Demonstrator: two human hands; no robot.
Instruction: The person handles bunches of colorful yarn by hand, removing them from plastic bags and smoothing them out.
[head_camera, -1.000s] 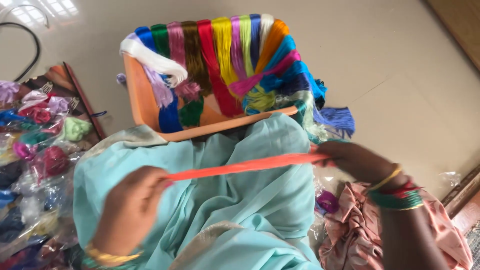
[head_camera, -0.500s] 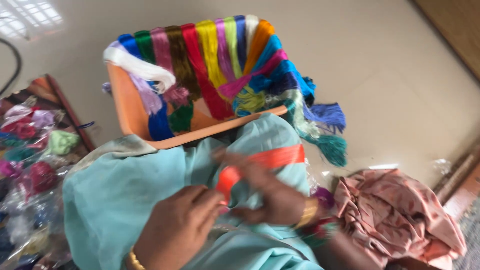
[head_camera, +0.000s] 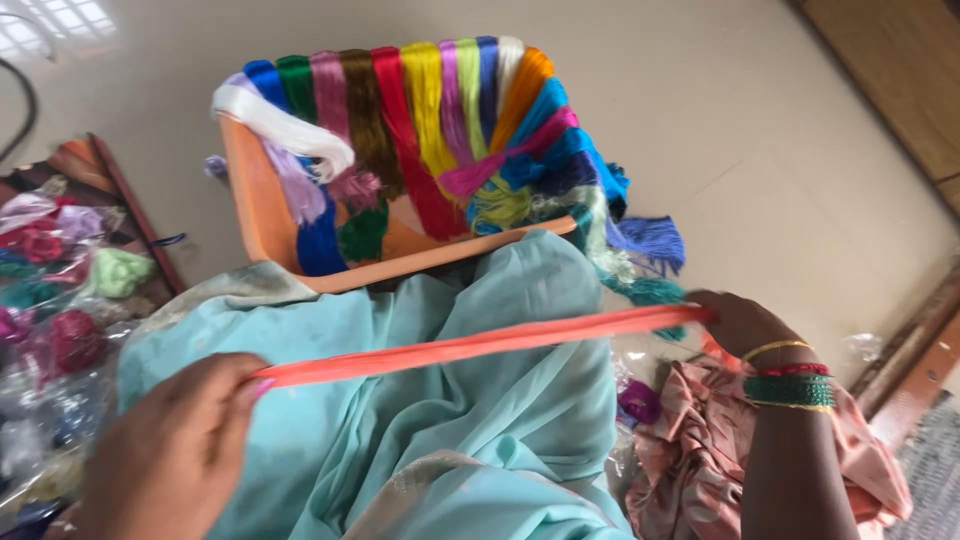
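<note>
An orange fabric strip (head_camera: 480, 345) is held taut between both hands, above pale blue cloth (head_camera: 450, 420). The left hand (head_camera: 170, 460) is closed on its near end; the right hand (head_camera: 735, 325), bangles (head_camera: 788, 382) on the wrist, is clamped on the far end. An orange tray (head_camera: 262, 215) draped with coloured thread skeins (head_camera: 430, 120) is seen beyond. Pink cloth (head_camera: 690, 460) lies by the right wrist.
</note>
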